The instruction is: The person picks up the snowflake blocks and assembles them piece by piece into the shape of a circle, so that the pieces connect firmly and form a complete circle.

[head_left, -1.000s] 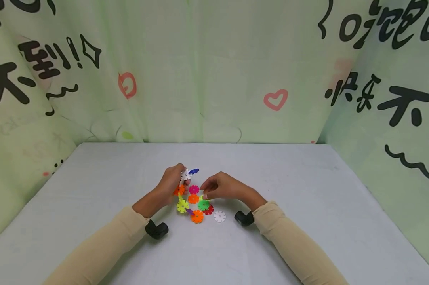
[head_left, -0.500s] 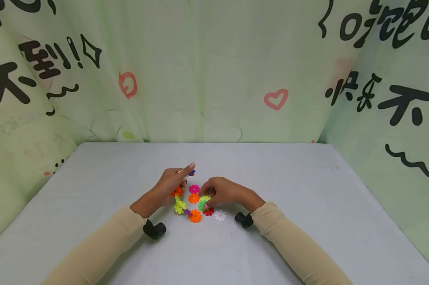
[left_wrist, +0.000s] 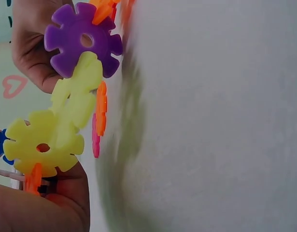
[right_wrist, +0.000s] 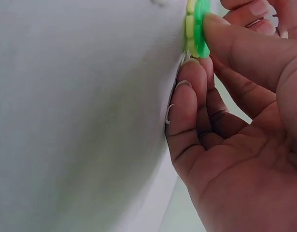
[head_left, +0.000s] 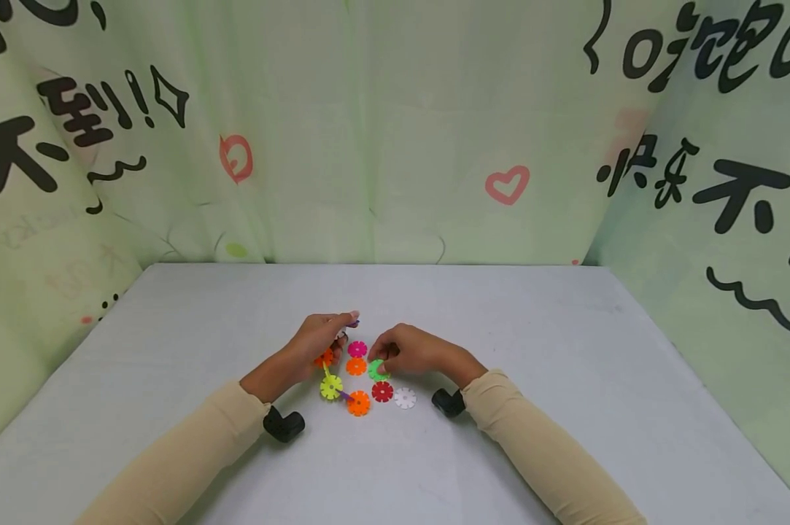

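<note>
In the head view my left hand (head_left: 311,341) grips the upper end of a chain of interlocking notched plastic discs. Its thumb lies over a blue disc, mostly hidden. Below it hang an orange disc (head_left: 324,358), a yellow disc (head_left: 331,387) and, at the lower end, another orange disc (head_left: 359,403). A purple disc (left_wrist: 83,41) joins the chain, large in the left wrist view. My right hand (head_left: 417,351) pinches a green disc (right_wrist: 201,29), thumb on its face. A yellow disc (right_wrist: 190,34) lies flat against its back.
Between the hands, a pink disc (head_left: 357,349) and an orange disc (head_left: 356,366) lie on the white table (head_left: 532,437). Nearer the front are a red disc (head_left: 382,391) and a white disc (head_left: 405,397). A printed curtain (head_left: 368,131) encloses the table's back and sides.
My right thumb has come onto the green disc, which has shifted away from the red disc, now fully visible. My left thumb has moved over the blue disc.
</note>
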`<state>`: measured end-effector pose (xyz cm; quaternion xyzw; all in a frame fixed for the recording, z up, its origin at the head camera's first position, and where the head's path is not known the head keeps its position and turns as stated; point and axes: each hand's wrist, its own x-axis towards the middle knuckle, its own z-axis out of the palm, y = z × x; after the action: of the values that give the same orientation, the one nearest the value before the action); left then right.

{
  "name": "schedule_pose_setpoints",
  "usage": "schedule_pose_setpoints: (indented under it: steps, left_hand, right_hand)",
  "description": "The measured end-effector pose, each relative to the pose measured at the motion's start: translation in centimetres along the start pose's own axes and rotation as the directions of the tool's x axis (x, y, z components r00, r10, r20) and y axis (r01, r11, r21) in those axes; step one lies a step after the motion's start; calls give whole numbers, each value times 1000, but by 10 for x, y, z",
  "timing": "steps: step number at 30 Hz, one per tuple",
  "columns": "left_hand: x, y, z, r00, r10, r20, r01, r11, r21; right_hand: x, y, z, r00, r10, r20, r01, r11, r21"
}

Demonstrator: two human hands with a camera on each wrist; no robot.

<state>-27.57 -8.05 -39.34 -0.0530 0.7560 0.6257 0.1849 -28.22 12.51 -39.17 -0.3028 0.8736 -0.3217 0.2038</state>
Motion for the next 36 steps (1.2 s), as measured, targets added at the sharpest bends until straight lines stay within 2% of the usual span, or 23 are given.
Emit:
schedule_pose_setpoints:
  steps: [9, 16, 24, 31, 36]
  left_hand:
    - [2, 0, 0, 1000, -13, 8, 13, 1000, 3]
    - [0, 0, 0, 1000, -21, 21, 21, 1000, 4]
    - [0, -2, 3, 999, -29, 21, 28, 999, 19]
    - [0, 0, 4, 1000, -19, 21, 19, 1000, 22]
    - [1, 1, 6, 1000, -20, 20, 20, 999, 33]
  right_hand:
    - [2, -1, -1, 994, 52, -99, -53, 999, -4]
    - [0, 0, -4, 968, 91, -232, -81, 995, 52]
    - [-1, 2, -9, 955, 101, -281, -35, 972, 230]
    - [0, 1, -10, 917, 74, -392, 31, 966, 255]
    - [2, 1, -11, 898, 66, -436, 74, 952, 296]
